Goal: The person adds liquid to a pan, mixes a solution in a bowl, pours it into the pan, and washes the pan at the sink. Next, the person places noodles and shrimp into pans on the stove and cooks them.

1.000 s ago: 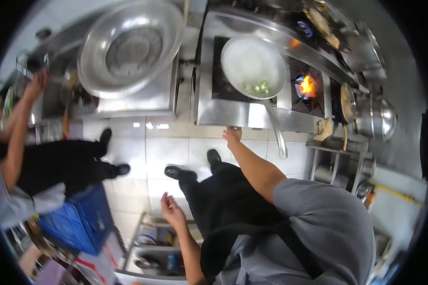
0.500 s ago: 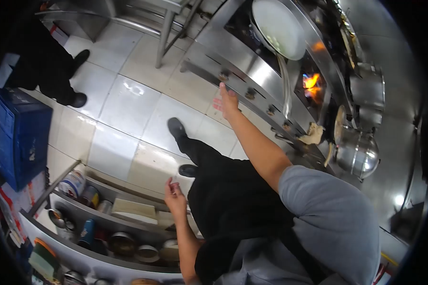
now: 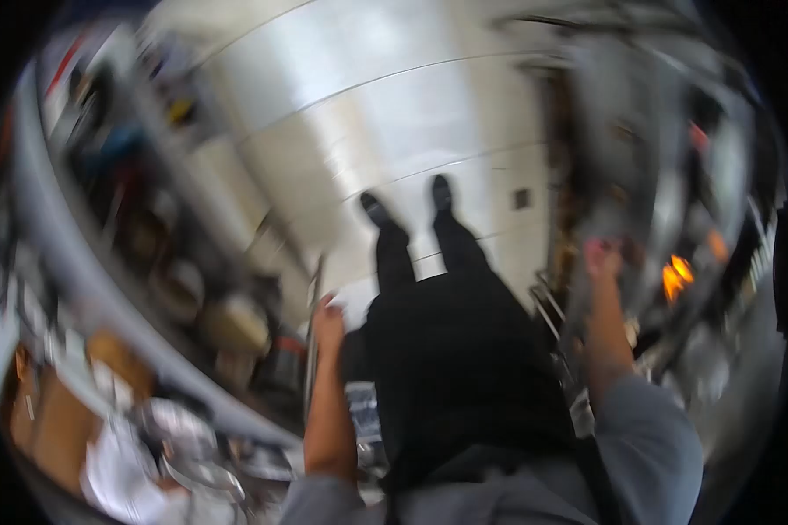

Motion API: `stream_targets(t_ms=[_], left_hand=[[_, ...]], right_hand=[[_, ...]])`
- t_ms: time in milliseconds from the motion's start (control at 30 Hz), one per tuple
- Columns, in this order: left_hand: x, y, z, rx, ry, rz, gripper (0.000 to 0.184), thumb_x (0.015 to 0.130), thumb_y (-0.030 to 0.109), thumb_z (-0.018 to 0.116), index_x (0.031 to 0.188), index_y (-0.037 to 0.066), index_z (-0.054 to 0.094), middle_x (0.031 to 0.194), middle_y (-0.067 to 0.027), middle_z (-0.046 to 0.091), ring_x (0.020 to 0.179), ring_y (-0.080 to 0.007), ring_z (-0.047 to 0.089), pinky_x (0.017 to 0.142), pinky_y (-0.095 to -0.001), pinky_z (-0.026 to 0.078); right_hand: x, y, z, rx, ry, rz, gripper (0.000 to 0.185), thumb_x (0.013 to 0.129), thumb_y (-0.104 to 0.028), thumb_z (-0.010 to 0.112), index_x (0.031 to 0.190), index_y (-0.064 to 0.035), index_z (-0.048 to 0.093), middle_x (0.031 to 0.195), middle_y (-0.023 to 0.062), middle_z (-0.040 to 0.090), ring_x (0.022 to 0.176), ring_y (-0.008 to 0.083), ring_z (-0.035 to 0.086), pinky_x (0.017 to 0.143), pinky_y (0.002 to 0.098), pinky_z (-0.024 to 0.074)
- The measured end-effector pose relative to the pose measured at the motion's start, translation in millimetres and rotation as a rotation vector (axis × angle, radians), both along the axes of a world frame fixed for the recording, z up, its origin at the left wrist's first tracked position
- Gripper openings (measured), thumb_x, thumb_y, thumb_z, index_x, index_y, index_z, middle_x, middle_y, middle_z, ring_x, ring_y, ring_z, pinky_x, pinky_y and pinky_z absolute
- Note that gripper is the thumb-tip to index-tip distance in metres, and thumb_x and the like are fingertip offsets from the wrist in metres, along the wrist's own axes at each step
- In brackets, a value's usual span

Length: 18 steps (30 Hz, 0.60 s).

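Note:
My left hand hangs low beside my dark apron, close to the metal edge of the shelving. Its fingers look loosely bent and apart, with nothing visible in them. My right hand is at the front of the stove, around the height of the row of knobs. Motion smears its fingers, so whether it touches or grips a knob is unclear. An orange flame burns on the stove to the right of that hand.
Shelving with a long grey edge curves along my left, holding blurred containers. Pale floor tiles stretch ahead, with my two dark shoes on them. Blurred metal cookware stands at the right.
My view has swung to the left and down and is now blurred. The other person, the blue crate and the white pan are out of sight. My right hand has come beside the stove front.

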State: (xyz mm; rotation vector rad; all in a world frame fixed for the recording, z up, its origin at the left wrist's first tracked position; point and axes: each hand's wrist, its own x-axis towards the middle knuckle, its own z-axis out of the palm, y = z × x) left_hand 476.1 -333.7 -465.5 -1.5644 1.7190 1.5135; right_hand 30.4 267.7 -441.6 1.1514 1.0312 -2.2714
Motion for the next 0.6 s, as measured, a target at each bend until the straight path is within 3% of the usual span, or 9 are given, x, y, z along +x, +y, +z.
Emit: stream_targets(t_ms=[33,67,100,167,300,433,500,533,600], left_hand=[[-31,1,28,0.004,-0.106,-0.002,0.037,0.092,0.006,0.054,0.129,0.005,0.059,0.086,-0.0131,0.070,0.078,-0.0202,0.066,0.074,-0.0341,0.052],[17,17,-18,-0.125,-0.078,-0.081,0.039,0.092,0.011,0.055,0.131,0.003,0.057,0.094,-0.0159,0.070,0.084,-0.0203,0.068,0.076,-0.0328,0.054],[0,14,-3,-0.077,-0.140,0.041,0.041,0.091,0.014,0.056,0.130,0.004,0.057,0.094,-0.0161,0.070,0.083,-0.0213,0.068,0.075,-0.0353,0.054],[22,13,-35,-0.206,-0.181,0.015,0.042,0.091,0.016,0.057,0.131,0.004,0.056,0.092,-0.0154,0.069,0.081,-0.0221,0.068,0.075,-0.0359,0.054],[40,-16,-109,-0.497,-0.257,0.227,0.043,0.093,0.014,0.055,0.134,0.002,0.053,0.088,-0.0114,0.067,0.077,-0.0199,0.063,0.075,-0.0350,0.052],[38,-35,-135,-0.352,-0.157,0.420,0.039,0.094,0.009,0.052,0.131,-0.003,0.052,0.097,-0.0119,0.067,0.089,-0.0212,0.064,0.082,-0.0325,0.051],[33,-34,-132,-0.595,-0.063,0.376,0.039,0.095,0.008,0.051,0.132,-0.003,0.052,0.104,-0.0140,0.067,0.095,-0.0224,0.065,0.086,-0.0325,0.051],[44,-30,-145,-0.718,-0.068,0.439,0.038,0.095,0.008,0.050,0.132,-0.002,0.052,0.115,-0.0190,0.064,0.106,-0.0290,0.064,0.093,-0.0374,0.049],[39,-25,-133,-0.823,-0.105,0.330,0.038,0.095,0.007,0.050,0.132,-0.002,0.053,0.119,-0.0217,0.061,0.110,-0.0321,0.061,0.095,-0.0403,0.048]], right_hand=[[-4,16,-1,0.080,-0.028,0.083,0.021,0.100,-0.028,0.052,0.087,-0.0122,0.058,0.092,0.0170,0.064,0.086,0.0306,0.063,0.078,0.0425,0.0550],[-9,48,-15,0.078,-0.007,0.153,0.018,0.101,-0.027,0.052,0.095,-0.0106,0.057,0.096,0.0173,0.065,0.088,0.0304,0.065,0.084,0.0424,0.0554],[-17,98,-40,0.287,-0.153,0.088,0.025,0.102,-0.031,0.053,0.111,-0.0083,0.055,0.111,0.0205,0.066,0.099,0.0325,0.066,0.090,0.0423,0.0546],[-25,37,-6,0.672,-0.262,0.017,0.038,0.102,-0.036,0.053,0.123,-0.0043,0.050,0.122,0.0216,0.065,0.108,0.0336,0.065,0.092,0.0425,0.0539],[-24,16,12,0.758,-0.231,-0.008,0.044,0.103,-0.039,0.051,0.126,-0.0015,0.050,0.131,0.0228,0.061,0.113,0.0336,0.064,0.096,0.0432,0.0534],[-16,0,18,0.708,-0.093,0.000,0.052,0.102,-0.040,0.052,0.132,0.0016,0.048,0.133,0.0240,0.059,0.112,0.0296,0.066,0.098,0.0410,0.0550],[6,-102,34,0.293,-0.371,0.174,0.056,0.101,-0.043,0.053,0.134,0.0028,0.049,0.134,0.0240,0.057,0.113,0.0271,0.066,0.091,0.0400,0.0588],[41,-220,33,0.243,-0.421,0.495,0.061,0.101,-0.046,0.051,0.138,0.0027,0.046,0.135,0.0228,0.056,0.108,0.0234,0.067,0.084,0.0378,0.0610],[101,-369,-3,0.216,-0.265,1.226,0.065,0.102,-0.051,0.044,0.141,0.0010,0.046,0.139,0.0166,0.056,0.105,0.0218,0.065,0.091,0.0376,0.0571]])
